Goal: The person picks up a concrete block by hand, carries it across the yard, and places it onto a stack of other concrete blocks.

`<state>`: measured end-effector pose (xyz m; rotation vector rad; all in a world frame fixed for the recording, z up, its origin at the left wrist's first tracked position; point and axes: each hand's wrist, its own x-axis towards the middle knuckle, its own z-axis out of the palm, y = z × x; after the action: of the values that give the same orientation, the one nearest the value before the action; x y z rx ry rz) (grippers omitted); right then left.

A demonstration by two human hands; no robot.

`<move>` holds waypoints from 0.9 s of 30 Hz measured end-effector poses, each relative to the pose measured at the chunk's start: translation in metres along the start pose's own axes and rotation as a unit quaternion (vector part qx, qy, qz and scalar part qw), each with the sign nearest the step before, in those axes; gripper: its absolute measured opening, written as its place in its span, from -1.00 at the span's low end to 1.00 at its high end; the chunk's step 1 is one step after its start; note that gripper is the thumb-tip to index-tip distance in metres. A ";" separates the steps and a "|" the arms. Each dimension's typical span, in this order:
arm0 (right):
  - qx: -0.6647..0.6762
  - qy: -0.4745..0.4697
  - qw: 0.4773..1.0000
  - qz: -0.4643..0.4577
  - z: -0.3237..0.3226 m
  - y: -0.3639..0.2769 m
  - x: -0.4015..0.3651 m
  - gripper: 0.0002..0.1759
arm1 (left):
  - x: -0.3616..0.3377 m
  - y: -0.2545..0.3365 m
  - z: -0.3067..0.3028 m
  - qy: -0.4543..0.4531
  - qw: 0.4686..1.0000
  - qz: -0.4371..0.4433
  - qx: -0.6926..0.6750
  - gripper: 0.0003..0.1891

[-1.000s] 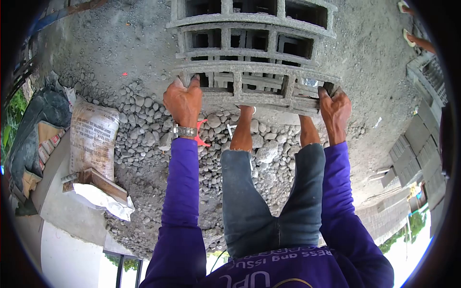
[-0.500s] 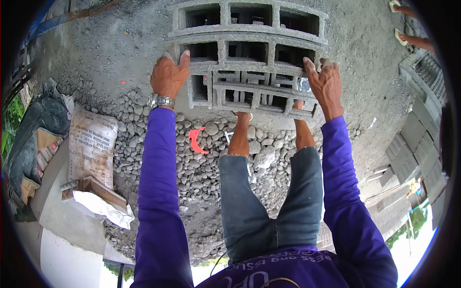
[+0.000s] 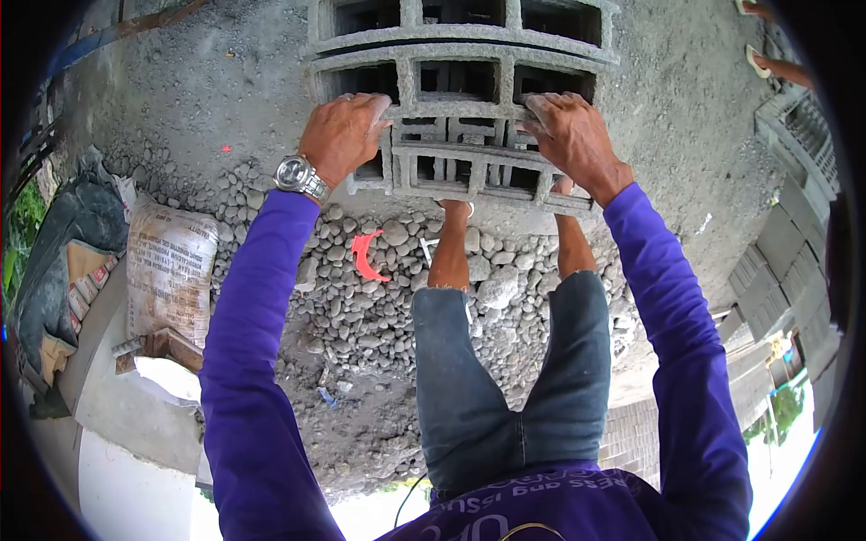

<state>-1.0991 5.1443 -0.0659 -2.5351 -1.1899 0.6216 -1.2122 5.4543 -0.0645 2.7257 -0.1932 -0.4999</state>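
Grey concrete hollow blocks stand stacked and lined up in front of me. My left hand [image 3: 347, 135], with a metal watch on its wrist, hooks its fingers over the near wall of one hollow block [image 3: 408, 79], at its left cell. At the right cell of that same block, my right hand [image 3: 575, 140] curls over the near wall, its fingertips partly inside the opening. Close behind lies another hollow block [image 3: 512, 18]. Nearer my legs, more blocks [image 3: 437, 194] sit lower, partly covered by my hands.
Loose stones [image 3: 361, 316] cover the ground around my legs. A printed sack [image 3: 170, 270] and a dark tarp [image 3: 72, 243] lie at left. Stacked blocks [image 3: 785, 243] stand at right. Another person's foot [image 3: 760, 63] shows at upper right, and a red scrap [image 3: 365, 255] rests on the stones.
Both hands have moved inward from the sides of the stack and now grip the near wall of a block. The view has shifted slightly.
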 end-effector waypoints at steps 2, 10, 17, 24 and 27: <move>-0.020 0.047 0.999 -0.010 0.004 -0.003 -0.003 -0.59 | -0.004 -0.002 0.004 0.050 0.999 0.020 -0.001 -0.65; -0.110 -0.044 0.993 0.016 0.001 -0.003 0.011 -0.81 | 0.010 -0.013 0.012 -0.025 0.998 0.005 0.053 -0.65; -0.114 -0.020 0.993 -0.017 0.004 0.003 0.013 -0.86 | 0.017 -0.015 0.006 -0.038 0.998 0.002 0.055 -0.70; -0.078 -0.064 0.995 -0.025 -0.003 0.007 0.014 -0.68 | 0.031 -0.008 -0.009 -0.127 0.990 -0.040 0.041 -0.51; -0.072 -0.097 0.993 -0.006 -0.009 0.003 0.017 -0.60 | 0.026 -0.012 -0.002 -0.090 0.995 -0.027 0.024 -0.48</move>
<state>-1.0827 5.1553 -0.0637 -2.6332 -1.3584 0.8221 -1.1867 5.4606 -0.0753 2.7386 -0.1800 -0.7655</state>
